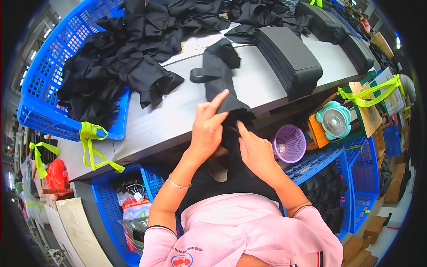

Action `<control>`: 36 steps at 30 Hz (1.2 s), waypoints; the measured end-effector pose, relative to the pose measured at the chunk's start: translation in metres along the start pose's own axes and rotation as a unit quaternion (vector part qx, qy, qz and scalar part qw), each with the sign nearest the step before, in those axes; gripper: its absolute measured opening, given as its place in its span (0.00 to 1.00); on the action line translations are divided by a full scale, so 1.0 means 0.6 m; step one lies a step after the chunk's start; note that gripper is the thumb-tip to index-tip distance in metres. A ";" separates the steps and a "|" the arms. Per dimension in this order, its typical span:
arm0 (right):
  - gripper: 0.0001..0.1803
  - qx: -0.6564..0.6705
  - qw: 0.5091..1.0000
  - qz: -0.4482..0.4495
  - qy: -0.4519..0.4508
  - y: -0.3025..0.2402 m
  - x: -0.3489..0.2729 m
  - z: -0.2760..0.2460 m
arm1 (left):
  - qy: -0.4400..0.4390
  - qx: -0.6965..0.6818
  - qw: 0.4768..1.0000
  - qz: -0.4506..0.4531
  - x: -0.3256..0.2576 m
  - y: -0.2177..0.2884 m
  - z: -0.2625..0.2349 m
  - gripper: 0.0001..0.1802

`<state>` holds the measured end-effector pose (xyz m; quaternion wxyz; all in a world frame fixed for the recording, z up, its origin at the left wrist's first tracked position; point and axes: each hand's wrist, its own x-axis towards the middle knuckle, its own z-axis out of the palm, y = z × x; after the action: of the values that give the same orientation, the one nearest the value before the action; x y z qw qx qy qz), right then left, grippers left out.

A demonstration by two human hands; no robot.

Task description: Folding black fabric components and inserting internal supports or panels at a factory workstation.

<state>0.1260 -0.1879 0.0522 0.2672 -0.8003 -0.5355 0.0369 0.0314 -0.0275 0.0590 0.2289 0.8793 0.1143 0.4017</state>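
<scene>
A black fabric piece (219, 84) with a strap loop (203, 74) at its side lies across the near table edge, its close end hanging between my hands. My left hand (208, 129) grips this end from the left, index finger stretched along the cloth and thumb lower down. From the right, my right hand (257, 151) has its fingertips at the gathered lower edge, index finger straight and the other fingers curled. Part of the cloth under the fingers is hidden, and it blends into my dark trousers below.
Loose black fabric (129, 49) spills from a blue basket (38, 89) onto the table (147, 129). A folded black stack (289, 58) stands at the right. Below it are a purple bin (290, 144) and a teal fan (334, 120). Another blue crate (106, 209) stands low left.
</scene>
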 end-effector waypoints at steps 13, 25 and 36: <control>0.05 0.249 0.965 -0.064 0.044 0.097 0.055 0.091 | -0.023 -0.108 0.993 0.041 -0.070 0.072 0.010 0.32; 0.27 0.846 0.500 0.187 -0.006 0.069 0.039 0.070 | 0.118 -0.031 0.989 -0.088 -0.105 0.096 0.022 0.48; 0.27 0.858 0.495 0.137 0.020 0.054 0.026 0.089 | 0.176 -0.145 0.961 -0.158 -0.091 0.105 0.046 0.37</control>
<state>0.1410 -0.1627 -0.0050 0.8241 -0.2414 -0.1186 0.4985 0.0180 -0.1116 0.0387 0.3911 0.7226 0.2308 0.5212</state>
